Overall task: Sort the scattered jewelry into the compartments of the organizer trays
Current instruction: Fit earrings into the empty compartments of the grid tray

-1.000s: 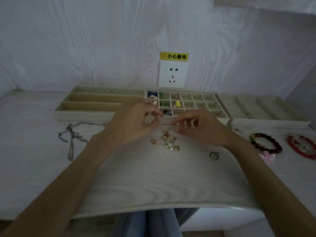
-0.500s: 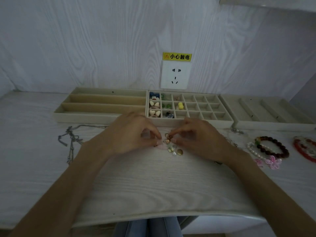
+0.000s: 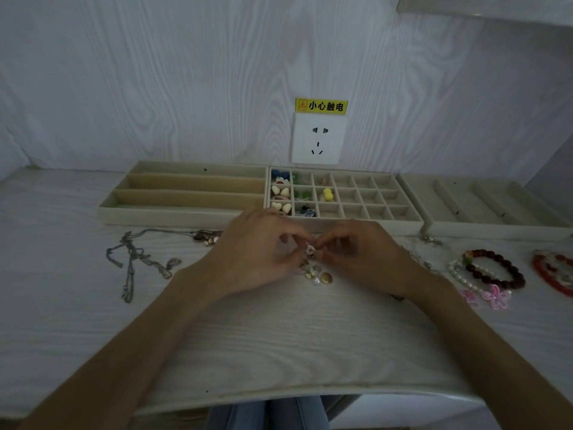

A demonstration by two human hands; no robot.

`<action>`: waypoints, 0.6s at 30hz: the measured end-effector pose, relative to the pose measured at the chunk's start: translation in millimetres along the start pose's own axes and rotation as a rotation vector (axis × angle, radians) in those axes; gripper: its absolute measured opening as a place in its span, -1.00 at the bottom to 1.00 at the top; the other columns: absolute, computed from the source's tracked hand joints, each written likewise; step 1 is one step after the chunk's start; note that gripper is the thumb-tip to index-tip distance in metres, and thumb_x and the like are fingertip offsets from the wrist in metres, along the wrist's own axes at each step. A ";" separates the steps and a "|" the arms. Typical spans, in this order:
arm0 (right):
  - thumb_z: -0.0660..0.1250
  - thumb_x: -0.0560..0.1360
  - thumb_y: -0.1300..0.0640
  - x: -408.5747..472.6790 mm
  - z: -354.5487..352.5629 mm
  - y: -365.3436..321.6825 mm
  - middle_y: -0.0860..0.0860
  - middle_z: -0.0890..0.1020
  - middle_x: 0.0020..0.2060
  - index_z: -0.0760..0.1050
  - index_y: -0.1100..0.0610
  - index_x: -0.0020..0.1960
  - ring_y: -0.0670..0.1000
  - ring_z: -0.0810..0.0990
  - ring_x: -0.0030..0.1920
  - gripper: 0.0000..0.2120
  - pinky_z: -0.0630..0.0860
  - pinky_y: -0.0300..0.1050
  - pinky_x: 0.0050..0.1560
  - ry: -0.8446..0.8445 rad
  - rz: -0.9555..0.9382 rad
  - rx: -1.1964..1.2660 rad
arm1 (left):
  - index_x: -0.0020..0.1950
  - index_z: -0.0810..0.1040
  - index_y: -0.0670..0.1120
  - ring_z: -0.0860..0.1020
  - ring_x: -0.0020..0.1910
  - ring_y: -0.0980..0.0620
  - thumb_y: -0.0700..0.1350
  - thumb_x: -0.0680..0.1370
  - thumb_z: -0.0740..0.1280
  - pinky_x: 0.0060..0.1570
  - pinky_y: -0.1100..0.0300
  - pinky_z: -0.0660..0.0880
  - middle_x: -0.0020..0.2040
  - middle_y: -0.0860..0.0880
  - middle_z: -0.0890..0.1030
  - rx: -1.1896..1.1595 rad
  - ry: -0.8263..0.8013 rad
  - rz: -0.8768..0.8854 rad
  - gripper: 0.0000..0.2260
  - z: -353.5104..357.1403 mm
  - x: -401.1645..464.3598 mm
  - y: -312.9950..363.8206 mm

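both hands meeting over white wood-grain desk (image 3: 279, 336), left hand (image 3: 257, 259) and right hand (image 3: 362, 256) each with grip pinching small pale heart-shaped charm (image 3: 310, 250), just in front of beige grid organizer tray (image 3: 403, 226), loose small gold and silver charms (image 3: 319, 274) on desk just below

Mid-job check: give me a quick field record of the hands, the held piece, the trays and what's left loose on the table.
left hand: pinches small charm
right hand: pinches same charm
small charm: pale, held between both hands above table
loose pile: small pieces below the hands
grid tray: left columns partly filled, right cells bare
long-slot tray: bare
chains: on table, left
bracelets: on table, right
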State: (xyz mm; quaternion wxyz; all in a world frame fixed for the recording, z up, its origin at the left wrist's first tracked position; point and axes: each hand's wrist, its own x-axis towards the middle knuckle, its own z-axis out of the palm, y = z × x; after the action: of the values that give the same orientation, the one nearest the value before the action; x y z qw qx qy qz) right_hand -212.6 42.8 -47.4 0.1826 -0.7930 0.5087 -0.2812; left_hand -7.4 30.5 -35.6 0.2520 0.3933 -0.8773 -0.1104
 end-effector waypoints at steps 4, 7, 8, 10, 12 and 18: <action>0.46 0.40 0.01 2.0 1.0 -0.2 -0.17 0.58 -0.37 0.65 -0.14 -0.13 -0.15 0.45 -0.37 -0.93 0.37 -0.28 -0.35 0.021 0.028 0.104 | -0.02 0.63 0.24 0.51 -0.14 0.22 0.14 0.47 0.37 -0.19 0.31 0.32 -0.15 0.21 0.64 -0.002 0.010 -0.058 -0.88 -1.2 0.9 -0.6; 0.50 0.35 0.03 2.3 -4.6 -1.3 -0.17 0.55 -0.41 0.65 -0.13 -0.10 -0.18 0.41 -0.40 -0.86 0.32 -0.35 -0.35 0.020 0.053 0.095 | -0.04 0.65 0.19 0.51 -0.13 0.20 0.13 0.46 0.37 -0.17 0.27 0.29 -0.15 0.19 0.63 0.060 0.002 -0.100 -0.88 -3.9 1.0 -4.8; 0.50 0.36 0.05 2.0 -7.6 -0.5 -0.17 0.55 -0.40 0.64 -0.12 -0.08 -0.18 0.42 -0.39 -0.84 0.34 -0.35 -0.33 0.028 0.059 0.081 | -0.05 0.65 0.18 0.51 -0.13 0.22 0.12 0.47 0.38 -0.16 0.29 0.28 -0.15 0.20 0.62 0.084 0.006 -0.114 -0.88 -5.4 0.9 -6.3; 0.47 0.40 0.08 1.1 -13.2 1.4 -0.16 0.55 -0.38 0.62 -0.13 -0.07 -0.16 0.44 -0.37 -0.84 0.39 -0.28 -0.29 0.046 0.072 0.040 | -0.05 0.65 0.15 0.49 -0.16 0.24 0.09 0.48 0.37 -0.20 0.31 0.28 -0.17 0.23 0.59 0.111 0.034 -0.148 -0.89 -8.7 0.3 -10.3; 0.41 0.45 0.13 -0.5 -18.6 1.8 -0.18 0.58 -0.32 0.60 -0.18 -0.06 -0.13 0.48 -0.32 -0.80 0.42 -0.27 -0.26 0.029 0.061 -0.013 | -0.07 0.64 0.13 0.47 -0.19 0.24 0.06 0.49 0.37 -0.28 0.34 0.28 -0.20 0.22 0.57 0.105 0.062 -0.170 -0.91 -12.8 0.1 -15.1; 0.34 0.50 0.22 -4.5 -54.0 0.4 -0.13 0.66 -0.23 0.62 -0.04 -0.01 -0.25 0.57 -0.28 -0.81 0.41 -0.49 -0.28 0.057 0.117 0.125 | -0.05 0.65 0.13 0.53 -0.18 0.19 0.04 0.49 0.36 -0.20 0.24 0.39 -0.19 0.19 0.60 0.094 0.054 -0.171 -0.91 -17.0 -0.2 -23.6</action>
State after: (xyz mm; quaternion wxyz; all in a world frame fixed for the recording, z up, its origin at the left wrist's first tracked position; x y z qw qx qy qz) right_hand -248.4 46.6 -7.0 0.2331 -0.7407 0.5406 -0.3238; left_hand 16.7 15.0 -30.5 0.2467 0.4809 -0.8376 -0.0797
